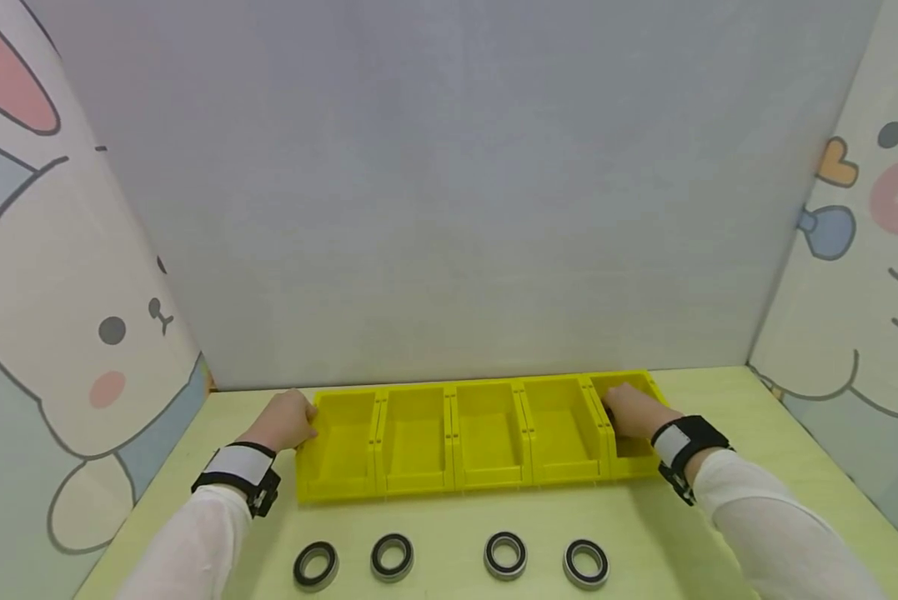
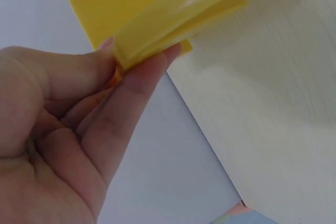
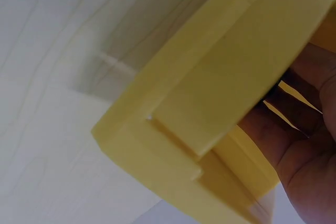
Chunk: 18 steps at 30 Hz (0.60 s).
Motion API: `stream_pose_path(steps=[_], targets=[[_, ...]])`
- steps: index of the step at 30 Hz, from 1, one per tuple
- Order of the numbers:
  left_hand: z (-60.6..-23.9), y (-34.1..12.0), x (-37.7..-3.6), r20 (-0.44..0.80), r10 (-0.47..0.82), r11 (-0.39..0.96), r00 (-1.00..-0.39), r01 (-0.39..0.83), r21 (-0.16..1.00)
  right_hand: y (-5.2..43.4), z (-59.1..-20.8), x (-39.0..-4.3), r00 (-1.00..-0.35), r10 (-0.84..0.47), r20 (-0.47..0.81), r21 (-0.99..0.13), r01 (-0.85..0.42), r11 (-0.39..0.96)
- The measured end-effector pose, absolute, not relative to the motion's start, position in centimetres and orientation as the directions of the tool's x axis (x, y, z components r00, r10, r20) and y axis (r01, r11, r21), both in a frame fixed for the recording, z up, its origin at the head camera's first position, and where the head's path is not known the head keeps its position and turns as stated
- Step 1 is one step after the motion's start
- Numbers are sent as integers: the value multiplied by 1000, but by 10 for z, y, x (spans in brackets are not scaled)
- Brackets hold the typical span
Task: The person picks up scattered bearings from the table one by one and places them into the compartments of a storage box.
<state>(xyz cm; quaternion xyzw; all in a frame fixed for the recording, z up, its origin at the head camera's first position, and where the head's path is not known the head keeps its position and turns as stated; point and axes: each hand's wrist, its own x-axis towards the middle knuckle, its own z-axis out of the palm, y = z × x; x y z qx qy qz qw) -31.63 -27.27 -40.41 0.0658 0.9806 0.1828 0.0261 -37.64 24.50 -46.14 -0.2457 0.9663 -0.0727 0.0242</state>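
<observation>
A row of joined yellow bins point(image 1: 417, 483) stands at the back of the table. My left hand point(image 1: 283, 419) pinches the rim at the row's left end. In the left wrist view, the thumb and fingers of that hand point(image 2: 79, 108) clasp the yellow wall point(image 2: 173, 19) from both sides. My right hand point(image 1: 632, 410) reaches into the rightmost bin point(image 1: 636, 454). Between its fingertips and the bin wall, a dark object point(image 3: 274, 88) shows at the fingers; its shape is mostly hidden. The right wrist view shows this hand point(image 3: 310, 145) behind the bin's front wall.
Several ball bearings, black-faced with metal rims, lie in a line in front of the bins: one at left point(image 1: 316, 566), two nearer the middle point(image 1: 377, 569) and one at right point(image 1: 571, 570). A grey-white wall point(image 1: 449, 208) rises behind; cartoon-printed panels point(image 1: 58, 333) flank the table.
</observation>
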Motion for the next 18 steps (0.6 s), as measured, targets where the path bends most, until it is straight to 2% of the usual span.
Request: stream_pose_path(steps=[10,14,18], targets=[[-406,-272,-319,-56,141,928,-988,112,354,248,-454,-372,-889,-454,-59,-198,-436,878],[-405,-272,-320,-56,138,928,-989,110,356,250,-422,-361,-892,-448,-57,-206,-429,880],[-404,-272,-318,-39,139,934,-990,117,338,249,-376,-342,-897,-436,68,-203,-440,874]])
